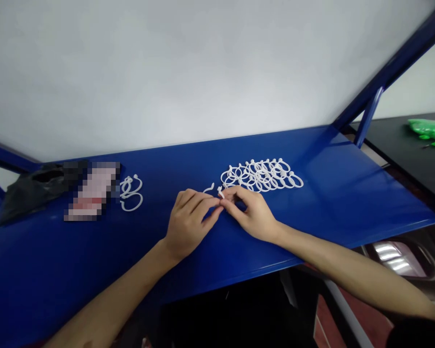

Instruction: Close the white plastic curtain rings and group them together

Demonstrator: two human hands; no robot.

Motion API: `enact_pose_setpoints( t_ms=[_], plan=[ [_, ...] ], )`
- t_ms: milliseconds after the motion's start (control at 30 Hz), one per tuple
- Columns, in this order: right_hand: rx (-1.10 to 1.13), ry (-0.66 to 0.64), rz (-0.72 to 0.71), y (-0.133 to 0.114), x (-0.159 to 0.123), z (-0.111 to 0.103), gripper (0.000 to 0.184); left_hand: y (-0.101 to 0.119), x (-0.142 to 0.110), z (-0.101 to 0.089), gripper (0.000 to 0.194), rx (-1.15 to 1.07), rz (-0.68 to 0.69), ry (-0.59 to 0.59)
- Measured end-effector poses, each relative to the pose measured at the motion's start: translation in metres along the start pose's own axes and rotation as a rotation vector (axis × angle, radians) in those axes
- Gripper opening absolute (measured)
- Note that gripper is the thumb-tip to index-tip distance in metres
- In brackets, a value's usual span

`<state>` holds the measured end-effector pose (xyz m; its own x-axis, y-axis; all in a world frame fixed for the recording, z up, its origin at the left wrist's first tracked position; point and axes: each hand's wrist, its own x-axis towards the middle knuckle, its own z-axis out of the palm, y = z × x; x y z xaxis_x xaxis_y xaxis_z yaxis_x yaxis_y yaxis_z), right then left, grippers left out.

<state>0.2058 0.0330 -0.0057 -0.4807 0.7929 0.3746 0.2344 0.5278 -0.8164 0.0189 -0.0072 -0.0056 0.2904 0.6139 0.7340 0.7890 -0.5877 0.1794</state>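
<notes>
Above the middle of the blue table (188, 169), my two hands meet with fingertips together. My right hand (252, 212) is closed in a pinch on a thin white plastic ring (221, 193), whose knobbed end pokes up between thumb and forefinger. My left hand (188, 222) is closed too, thumb and fingers pressed against the same spot; they hide most of the piece. A white knobbed end (209, 187) shows just behind the left fingers; whether it belongs to the held ring I cannot tell. Right of my hands lies a group of overlapping white rings (264, 174) with knobbed ends.
A few more white rings (132, 193) lie on the left, beside a blurred-out pinkish item (94, 188) and a black plastic bag (39, 188). Blue frame posts (369, 116) rise at the right. Beyond them, a black table (395, 140) carries green objects (429, 129).
</notes>
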Motion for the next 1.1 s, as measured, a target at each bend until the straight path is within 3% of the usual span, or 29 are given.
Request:
enact_pose_setpoints(
  t_ms=[133, 233, 333, 533, 733, 867, 1000, 1100],
  plan=[
    [-0.116, 0.079, -0.09, 0.001, 0.001, -0.005, 0.016, -0.004, 0.001, -0.003, 0.009, -0.171, -0.288, 0.079],
    [-0.198, 0.062, -0.194, 0.004, 0.0, -0.008, 0.02, -0.007, 0.002, -0.005, 0.014, -0.302, -0.451, -0.039],
    [-0.268, 0.015, -0.272, 0.006, -0.001, -0.008, 0.025, -0.009, 0.001, -0.005, 0.018, -0.416, -0.532, -0.156],
    [-0.488, -0.136, -0.4, 0.01, -0.005, -0.008, 0.031, -0.007, -0.004, -0.002, 0.017, -0.409, -0.451, -0.172],
    [-0.664, -0.128, -0.563, 0.012, -0.005, -0.009, 0.03, -0.006, -0.003, 0.001, 0.021, -0.303, -0.356, -0.201],
    [-0.662, 0.021, -0.331, 0.017, 0.008, -0.033, 0.026, -0.025, 0.008, -0.007, 0.02, -0.134, -0.322, -0.256],
    [-0.706, 0.313, -0.035, 0.04, 0.015, -0.096, 0.023, -0.071, 0.01, -0.034, 0.033, 0.143, -0.436, -0.24],
    [-0.704, 0.331, 0.331, 0.062, 0.008, -0.143, 0.015, -0.108, 0.002, -0.057, 0.04, 0.478, -0.562, -0.404]
  ],
)
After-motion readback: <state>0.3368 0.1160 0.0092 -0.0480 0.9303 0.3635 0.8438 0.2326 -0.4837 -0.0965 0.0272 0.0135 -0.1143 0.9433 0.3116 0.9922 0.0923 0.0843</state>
